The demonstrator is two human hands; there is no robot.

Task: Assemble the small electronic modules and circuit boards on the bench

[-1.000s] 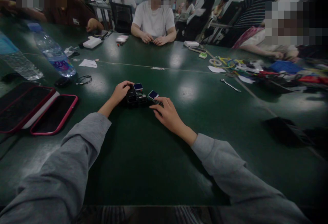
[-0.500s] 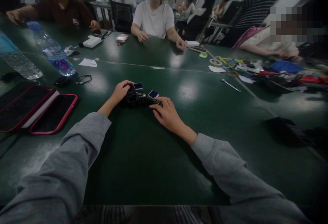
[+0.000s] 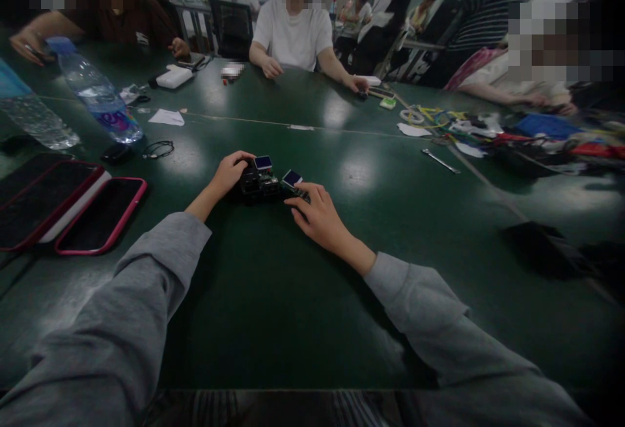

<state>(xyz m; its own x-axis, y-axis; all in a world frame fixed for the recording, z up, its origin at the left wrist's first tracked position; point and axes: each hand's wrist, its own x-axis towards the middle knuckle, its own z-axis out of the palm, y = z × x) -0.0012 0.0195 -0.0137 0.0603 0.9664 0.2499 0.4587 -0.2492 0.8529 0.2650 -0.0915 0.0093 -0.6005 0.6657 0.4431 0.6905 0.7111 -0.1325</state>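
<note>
My left hand is closed around the left side of a black device with an exposed circuit board. A small display screen tilts up at the back of that device. My right hand pinches a small circuit board with a display between thumb and fingers, just right of the device. The fingers hide part of this board. A narrow gap, or possibly contact, lies between the two; I cannot tell which.
At left are phones in red cases, two water bottles and a coiled cable. A wrench and a heap of wires lie to the right. Co-workers sit around the green table.
My hands and both boards stay almost still. Across the table, a co-worker's hand has shifted slightly right and now has a small dark object at its fingers.
</note>
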